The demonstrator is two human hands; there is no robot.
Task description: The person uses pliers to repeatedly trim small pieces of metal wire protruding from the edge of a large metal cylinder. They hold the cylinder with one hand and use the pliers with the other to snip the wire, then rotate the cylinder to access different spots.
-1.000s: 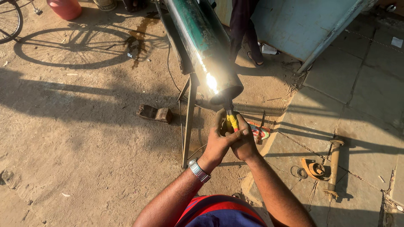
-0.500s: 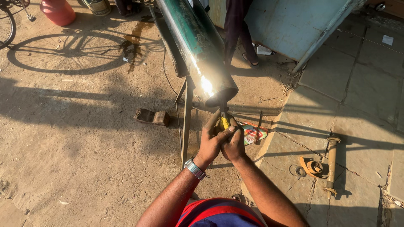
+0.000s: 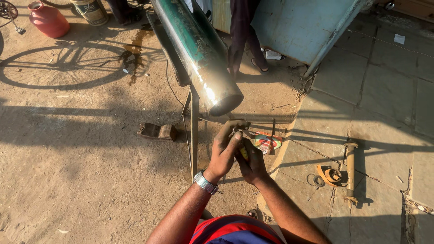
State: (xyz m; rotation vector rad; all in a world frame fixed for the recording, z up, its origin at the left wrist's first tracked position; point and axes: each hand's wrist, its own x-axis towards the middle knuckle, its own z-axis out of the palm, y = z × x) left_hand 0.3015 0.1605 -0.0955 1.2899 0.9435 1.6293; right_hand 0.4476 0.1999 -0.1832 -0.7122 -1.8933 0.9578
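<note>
- Yellow-handled tool [image 3: 244,152] sits between the two hands, just below the open mouth of the big metal pipe [image 3: 199,54]; only a sliver of yellow shows between the palms, so its kind and full length are hard to make out.
- Its long axis seems to run roughly up and away from the person, toward the pipe's end, with a thin metal tip [image 3: 246,132] poking out near the fingertips.
- Left hand [image 3: 226,149], a wristwatch [image 3: 205,182] on its wrist, is curled around the tool from the left, fingers bent over its top.
- Right hand [image 3: 252,163] is clenched around the lower part of the tool, hiding most of the handle.
- Pipe, green and shiny, slants down from the top of the view toward the hands, resting on a thin metal stand [image 3: 194,135]; its far end is cut off.
- Sandy ground [image 3: 81,180] lies below, with a metal block [image 3: 157,131] left of the stand and a colourful packet [image 3: 267,141] just beyond the hands.
</note>
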